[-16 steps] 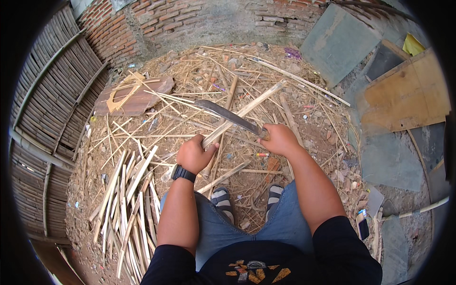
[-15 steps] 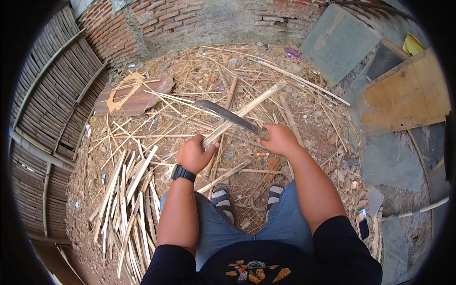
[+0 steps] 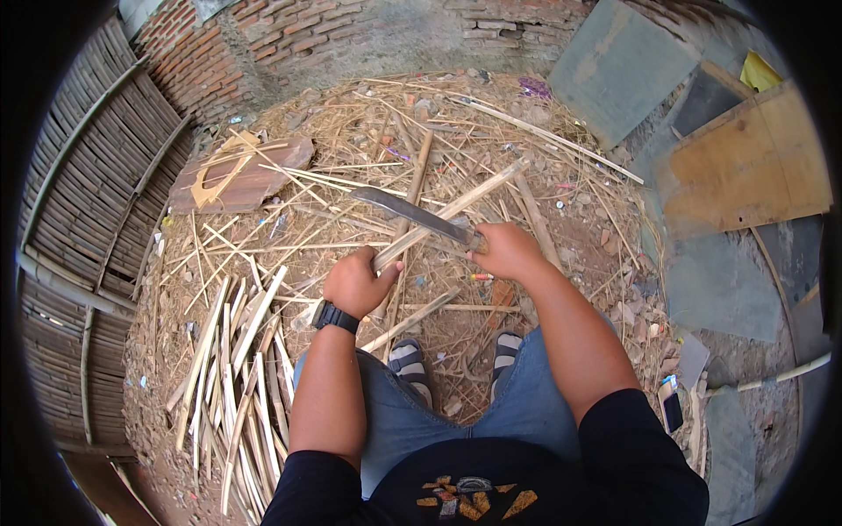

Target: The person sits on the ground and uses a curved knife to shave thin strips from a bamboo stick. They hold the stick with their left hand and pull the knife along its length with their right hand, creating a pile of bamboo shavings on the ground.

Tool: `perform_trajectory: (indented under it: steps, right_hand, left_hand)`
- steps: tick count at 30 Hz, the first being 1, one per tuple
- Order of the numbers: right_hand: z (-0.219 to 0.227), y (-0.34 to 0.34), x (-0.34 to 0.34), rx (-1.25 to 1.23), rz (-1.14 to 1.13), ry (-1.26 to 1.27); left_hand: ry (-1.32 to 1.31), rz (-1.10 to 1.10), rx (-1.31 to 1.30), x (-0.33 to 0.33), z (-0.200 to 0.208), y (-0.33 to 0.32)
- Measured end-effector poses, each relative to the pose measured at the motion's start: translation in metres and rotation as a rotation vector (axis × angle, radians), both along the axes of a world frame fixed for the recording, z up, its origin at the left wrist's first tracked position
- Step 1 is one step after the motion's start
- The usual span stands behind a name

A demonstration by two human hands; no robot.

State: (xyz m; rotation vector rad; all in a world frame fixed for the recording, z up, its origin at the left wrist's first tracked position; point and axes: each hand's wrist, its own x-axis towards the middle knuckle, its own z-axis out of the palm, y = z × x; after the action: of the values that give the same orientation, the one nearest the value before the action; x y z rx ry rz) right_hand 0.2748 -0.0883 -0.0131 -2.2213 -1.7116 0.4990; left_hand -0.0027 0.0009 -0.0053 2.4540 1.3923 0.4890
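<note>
My left hand (image 3: 355,285), with a dark watch on its wrist, is closed round the near end of a pale split bamboo strip (image 3: 481,192). The strip slants up and away to the right. My right hand (image 3: 509,252) grips the handle of a machete (image 3: 405,210), whose dark, broad blade points up to the left. The blade crosses over the strip just beyond my left hand; whether its edge bites into the strip I cannot tell.
A heap of split bamboo strips (image 3: 241,386) lies at my left. A brown board (image 3: 289,167) rests farther off. Ahead stands a brick wall (image 3: 298,39), at left a bamboo fence (image 3: 79,175). Panels (image 3: 745,167) lean at right, near a phone (image 3: 672,410).
The machete blade has shifted slightly down and left along the strip, and my right hand has moved a little the same way. My left hand keeps its hold.
</note>
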Motion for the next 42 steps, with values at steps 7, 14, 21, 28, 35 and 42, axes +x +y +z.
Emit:
perform_trajectory:
  steps: [7, 14, 21, 28, 35, 42]
  right_hand:
    - [-0.003, 0.0, 0.0, 0.0, 0.006, -0.035]
    - [0.001, 0.001, 0.0, -0.056, 0.033, -0.039]
    - [0.001, -0.001, -0.003, -0.044, 0.068, -0.033]
    - [-0.001, 0.0, -0.005, -0.041, 0.094, -0.051]
    - [-0.007, 0.0, -0.006, -0.027, 0.1, -0.065]
    - [-0.014, 0.001, -0.007, -0.009, 0.141, -0.068]
  left_hand:
    - [0.027, -0.009, -0.009, 0.0, 0.001, 0.001]
    - [-0.004, -0.027, 0.001, -0.001, -0.001, 0.001]
    - [0.085, -0.055, -0.018, 0.002, 0.002, -0.001]
    - [0.044, -0.091, 0.006, 0.002, -0.005, -0.001]
    - [0.105, -0.096, -0.003, 0.002, -0.004, 0.0]
    - [0.114, -0.116, -0.034, 0.003, -0.009, 0.0]
